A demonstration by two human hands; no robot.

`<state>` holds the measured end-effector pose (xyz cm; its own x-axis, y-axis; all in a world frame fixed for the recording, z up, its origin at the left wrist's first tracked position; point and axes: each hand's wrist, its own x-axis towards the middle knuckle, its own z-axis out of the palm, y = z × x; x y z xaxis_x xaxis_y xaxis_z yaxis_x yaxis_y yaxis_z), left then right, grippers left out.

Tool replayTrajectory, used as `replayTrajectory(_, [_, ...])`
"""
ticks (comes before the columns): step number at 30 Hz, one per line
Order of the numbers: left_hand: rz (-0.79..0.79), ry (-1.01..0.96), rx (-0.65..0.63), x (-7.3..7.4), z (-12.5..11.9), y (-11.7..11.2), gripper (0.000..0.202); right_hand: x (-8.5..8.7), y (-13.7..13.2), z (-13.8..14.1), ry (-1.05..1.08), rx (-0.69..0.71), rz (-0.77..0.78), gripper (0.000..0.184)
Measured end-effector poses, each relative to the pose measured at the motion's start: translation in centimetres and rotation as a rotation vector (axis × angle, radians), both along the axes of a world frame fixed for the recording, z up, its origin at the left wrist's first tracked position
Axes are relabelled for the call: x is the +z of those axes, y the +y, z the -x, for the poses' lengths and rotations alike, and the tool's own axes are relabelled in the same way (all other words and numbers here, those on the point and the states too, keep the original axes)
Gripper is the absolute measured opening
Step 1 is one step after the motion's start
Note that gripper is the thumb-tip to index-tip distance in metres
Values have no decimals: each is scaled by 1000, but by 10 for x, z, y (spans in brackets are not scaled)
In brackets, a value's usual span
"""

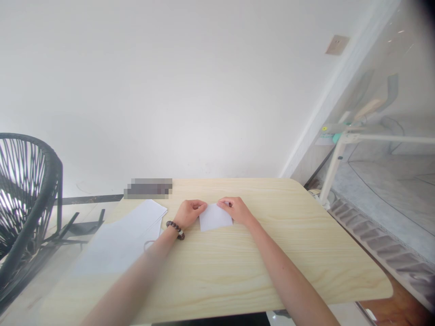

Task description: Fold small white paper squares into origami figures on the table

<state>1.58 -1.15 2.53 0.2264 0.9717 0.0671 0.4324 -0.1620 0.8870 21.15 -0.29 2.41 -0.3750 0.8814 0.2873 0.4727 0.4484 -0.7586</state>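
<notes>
A small white piece of paper (215,218) lies on the pale wooden table (217,267), between my two hands. My left hand (190,213), with a dark beaded bracelet (176,230) at its wrist, pinches the paper's upper left corner. At the upper right corner, the thumb and fingers of my right hand (236,209) close on the same sheet. Larger white sheets (118,235) are spread on the table to the left, partly behind my left forearm. Beside that forearm shows a curved edge of a ring-like object (148,245), too covered to name.
A dark pixelated object (148,188) sits at the table's back left corner. A black woven chair (50,167) stands to the left. The white wall (204,99) rises behind the table. On the right are a white metal frame (335,167) and a grey ruffled cloth (380,240).
</notes>
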Motion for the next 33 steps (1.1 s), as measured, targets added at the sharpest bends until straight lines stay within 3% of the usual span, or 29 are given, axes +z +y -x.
replayTrajectory(14, [-44,79,45,1,-2,-2,30,3,-2,-3,6,28,-6,27])
replayTrajectory(20, [36,7,-29,-7,4,3,29,0,1,-5,-6,11,12,28])
replayTrajectory(27, [123,-141,-86,-5,4,4,28,-2,1,-5,7,-4,17,28])
replayTrajectory(33, [10,-44,-76,0,3,1,30,-5,-1,0,-1,-22,-21,27])
